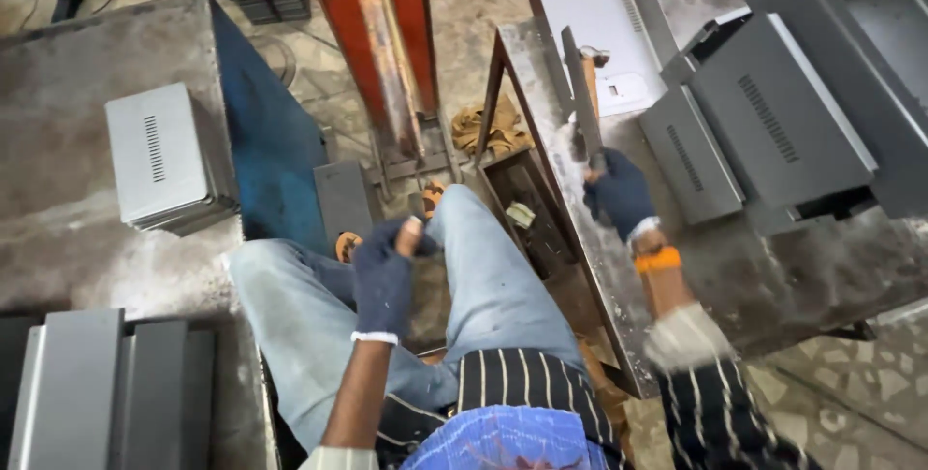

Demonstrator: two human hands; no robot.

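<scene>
The gloved fingers of the right hand [619,194] were wrapped tight around the handle of a long flat file [584,102], raised over the edge of the steel workbench [773,277], probably so the blade stood clear of the grey vented panels [764,132] stacked there. The left hand [385,277], gloved too, was curled loosely over the knees with one bare fingertip poking out, and whether it pinched anything I could not tell. A stack of grey covers [159,156] sat well apart on the left table [58,73].

Grey flat metal file [583,102], upright, gripped at its base.
</scene>
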